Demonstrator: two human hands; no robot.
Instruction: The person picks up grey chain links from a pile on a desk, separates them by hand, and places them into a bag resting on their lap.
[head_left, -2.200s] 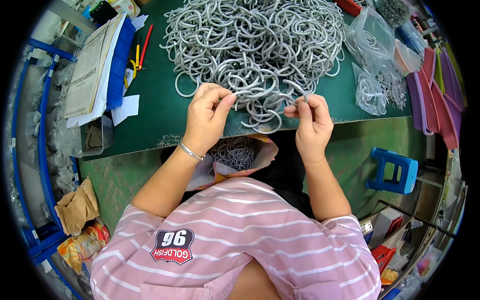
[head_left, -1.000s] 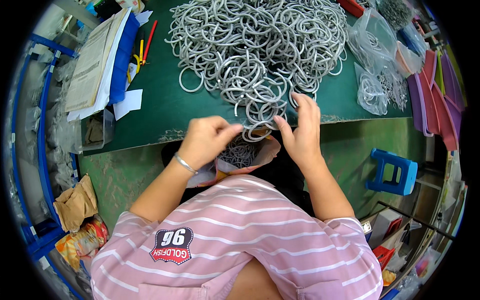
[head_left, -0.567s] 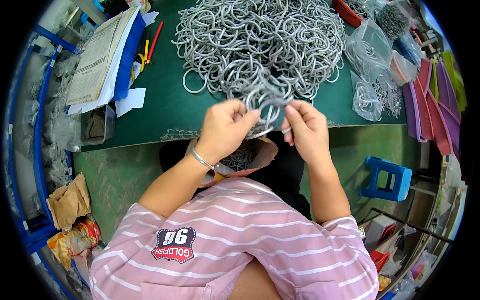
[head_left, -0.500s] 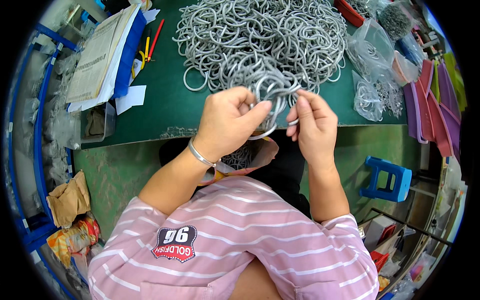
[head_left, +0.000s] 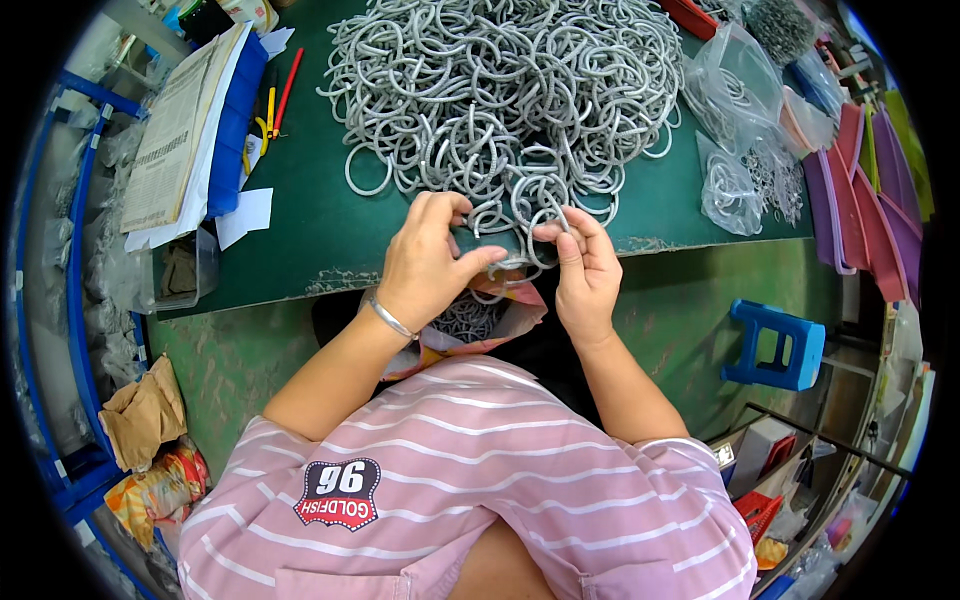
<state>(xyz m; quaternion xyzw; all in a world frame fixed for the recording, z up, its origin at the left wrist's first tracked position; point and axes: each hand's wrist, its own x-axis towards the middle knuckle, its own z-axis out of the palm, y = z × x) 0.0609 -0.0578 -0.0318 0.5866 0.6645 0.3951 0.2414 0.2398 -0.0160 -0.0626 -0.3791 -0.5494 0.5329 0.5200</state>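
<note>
In the head view, a blue bin (head_left: 232,120) under newspaper (head_left: 165,150) and red-handled pliers (head_left: 287,95) lie left on the green table (head_left: 290,240); clear plastic bags (head_left: 730,85) lie right. An open bag (head_left: 520,318) of rings sits below the table edge. The heap of gray rings (head_left: 500,70) spreads just beyond both hands, a loose cluster (head_left: 535,190) trailing between them. The right hand (head_left: 588,280) pinches a ring there; the left hand (head_left: 420,260) gapes, thumb and fingers apart, near the cluster; whether it touches is unclear.
</note>
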